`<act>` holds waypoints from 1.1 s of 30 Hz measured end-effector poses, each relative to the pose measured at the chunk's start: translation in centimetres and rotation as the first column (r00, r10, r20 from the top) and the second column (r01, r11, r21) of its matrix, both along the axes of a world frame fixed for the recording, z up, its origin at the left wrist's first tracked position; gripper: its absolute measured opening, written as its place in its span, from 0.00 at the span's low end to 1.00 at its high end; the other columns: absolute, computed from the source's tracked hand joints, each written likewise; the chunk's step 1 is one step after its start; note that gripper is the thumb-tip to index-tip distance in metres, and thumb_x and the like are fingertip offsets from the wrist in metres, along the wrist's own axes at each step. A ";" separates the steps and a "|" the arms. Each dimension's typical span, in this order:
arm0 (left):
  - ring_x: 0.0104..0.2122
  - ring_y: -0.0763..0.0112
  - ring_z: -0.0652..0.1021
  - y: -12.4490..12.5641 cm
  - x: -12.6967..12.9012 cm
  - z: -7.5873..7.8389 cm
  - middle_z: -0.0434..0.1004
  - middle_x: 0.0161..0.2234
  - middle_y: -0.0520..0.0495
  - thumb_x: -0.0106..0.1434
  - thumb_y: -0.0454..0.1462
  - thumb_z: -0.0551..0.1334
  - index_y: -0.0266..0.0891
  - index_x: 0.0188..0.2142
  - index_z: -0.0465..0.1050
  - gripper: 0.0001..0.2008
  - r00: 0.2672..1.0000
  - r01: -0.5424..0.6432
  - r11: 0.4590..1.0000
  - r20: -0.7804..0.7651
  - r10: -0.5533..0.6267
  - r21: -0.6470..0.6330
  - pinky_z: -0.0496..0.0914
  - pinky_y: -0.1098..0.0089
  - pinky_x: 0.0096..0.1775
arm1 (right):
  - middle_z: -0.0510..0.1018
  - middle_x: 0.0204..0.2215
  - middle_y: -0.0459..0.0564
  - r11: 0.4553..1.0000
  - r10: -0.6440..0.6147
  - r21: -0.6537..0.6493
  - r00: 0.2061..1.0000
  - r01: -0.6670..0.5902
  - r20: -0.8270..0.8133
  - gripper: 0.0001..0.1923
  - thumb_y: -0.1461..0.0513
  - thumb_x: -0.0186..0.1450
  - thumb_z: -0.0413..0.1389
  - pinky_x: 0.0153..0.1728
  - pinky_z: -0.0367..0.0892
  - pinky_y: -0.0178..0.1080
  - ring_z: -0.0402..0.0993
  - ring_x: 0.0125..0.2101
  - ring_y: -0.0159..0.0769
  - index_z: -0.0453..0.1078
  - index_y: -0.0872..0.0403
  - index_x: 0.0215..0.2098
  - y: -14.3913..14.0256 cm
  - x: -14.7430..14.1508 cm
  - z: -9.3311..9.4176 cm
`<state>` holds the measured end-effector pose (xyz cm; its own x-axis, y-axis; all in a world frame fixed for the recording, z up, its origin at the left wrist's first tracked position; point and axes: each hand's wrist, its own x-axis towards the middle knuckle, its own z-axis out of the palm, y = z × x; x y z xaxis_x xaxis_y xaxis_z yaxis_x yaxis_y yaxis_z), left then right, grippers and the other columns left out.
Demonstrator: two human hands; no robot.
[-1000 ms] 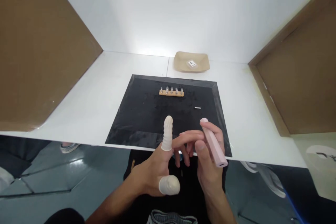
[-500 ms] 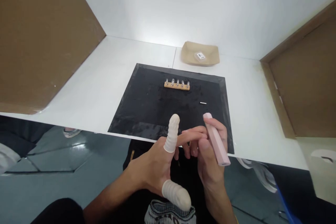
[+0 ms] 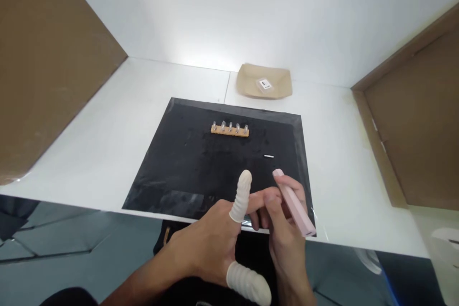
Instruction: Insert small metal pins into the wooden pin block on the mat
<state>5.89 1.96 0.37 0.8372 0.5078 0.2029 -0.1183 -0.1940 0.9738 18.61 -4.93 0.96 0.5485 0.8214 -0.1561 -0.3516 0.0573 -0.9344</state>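
Note:
White ribbed finger cots (image 3: 241, 196) cover the thumb and index finger of my left hand (image 3: 215, 234). Those two digits are stretched wide apart, and the hand holds nothing. My right hand (image 3: 287, 229) grips a slim pink faceted stick (image 3: 294, 204), slanting with its far end up and left. A small dark slot shows in its near end. The right thumb rests on a bare left finger; the fingers behind are partly hidden. Beyond the hands, a small pale bar (image 3: 268, 156) lies on the black mat (image 3: 172, 162). Farther back is a wooden strip (image 3: 229, 131) with several small clear pieces standing on it.
A tan cardboard tray (image 3: 283, 88) holding a small clear labelled case (image 3: 264, 85) stands against the white back wall. Brown cardboard panels (image 3: 46, 57) rise at both sides of the white table (image 3: 93, 153). The table's front edge runs beneath my hands.
My right thumb has come over onto the left finger. The pink stick stays in the right hand. The view has shifted, so the mat and its contents sit lower and farther left.

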 end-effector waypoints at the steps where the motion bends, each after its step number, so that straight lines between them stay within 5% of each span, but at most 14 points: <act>1: 0.43 0.55 0.79 0.2 0.3 -0.2 0.73 0.62 0.30 0.51 0.70 0.68 0.47 0.75 0.16 0.74 1.000 0.012 1.000 -0.016 -0.012 -0.023 0.75 0.54 0.46 | 0.74 0.28 0.39 1.000 0.002 -0.013 1.000 -0.002 -0.008 0.15 0.57 0.73 0.61 0.21 0.66 0.30 0.65 0.20 0.26 0.64 0.43 0.55 0.2 0.3 -0.3; 5: 0.39 0.61 0.76 0.7 1.5 -0.9 0.72 0.63 0.31 0.52 0.72 0.65 0.47 0.76 0.19 0.72 0.998 0.027 0.999 -0.049 -0.029 -0.031 0.74 0.56 0.46 | 0.72 0.24 0.39 1.000 -0.001 0.026 1.000 0.002 -0.022 0.16 0.50 0.74 0.58 0.22 0.67 0.31 0.66 0.20 0.28 0.65 0.45 0.56 0.8 1.7 -1.0; 11: 0.41 0.55 0.79 1.0 2.7 -1.4 0.74 0.62 0.30 0.51 0.72 0.65 0.47 0.74 0.11 0.75 0.976 0.101 0.994 -0.196 -0.093 0.030 0.75 0.54 0.46 | 0.73 0.21 0.38 0.955 -0.131 -0.249 0.984 0.159 0.123 0.22 0.49 0.67 0.67 0.20 0.64 0.28 0.65 0.19 0.27 0.67 0.48 0.53 1.2 3.7 -1.6; 16: 0.42 0.57 0.79 1.1 3.0 -0.8 0.75 0.61 0.33 0.60 0.72 0.55 0.49 0.75 0.16 0.63 0.982 0.102 0.994 -0.165 -0.095 0.038 0.74 0.54 0.48 | 0.75 0.20 0.39 0.973 -0.099 -0.201 0.991 0.116 0.090 0.23 0.47 0.69 0.64 0.20 0.63 0.30 0.65 0.18 0.29 0.66 0.49 0.53 1.0 4.1 -1.6; 23: 0.40 0.61 0.78 1.7 2.5 1.0 0.77 0.59 0.35 0.60 0.73 0.51 0.46 0.77 0.27 0.60 0.942 0.195 0.980 -0.273 -0.197 -0.032 0.74 0.57 0.49 | 0.72 0.20 0.37 0.968 -0.151 -0.176 0.974 0.181 0.171 0.21 0.52 0.64 0.69 0.18 0.62 0.28 0.64 0.17 0.26 0.68 0.49 0.48 1.4 3.6 -1.2; 28: 0.42 0.61 0.77 1.2 2.3 0.2 0.78 0.56 0.36 0.63 0.72 0.47 0.44 0.76 0.19 0.58 0.986 0.065 0.998 -0.151 -0.067 -0.018 0.74 0.58 0.48 | 0.72 0.23 0.37 0.989 -0.090 -0.106 0.988 0.103 0.126 0.20 0.51 0.68 0.66 0.16 0.63 0.28 0.64 0.17 0.26 0.67 0.47 0.52 1.3 3.2 -1.4; 33: 0.38 0.59 0.79 0.7 1.9 -0.6 0.82 0.48 0.36 0.61 0.74 0.47 0.41 0.77 0.35 0.59 0.982 0.087 0.995 -0.163 -0.093 -0.047 0.74 0.61 0.42 | 0.71 0.23 0.37 0.989 -0.053 -0.132 0.990 0.070 0.131 0.20 0.52 0.68 0.66 0.16 0.61 0.26 0.62 0.17 0.24 0.68 0.46 0.53 1.3 3.1 -1.8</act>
<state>7.81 2.61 -0.24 0.9002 0.4336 0.0395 0.0294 -0.1510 0.9881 21.71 -3.64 -0.80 0.6196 0.7615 -0.1902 -0.2300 -0.0555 -0.9716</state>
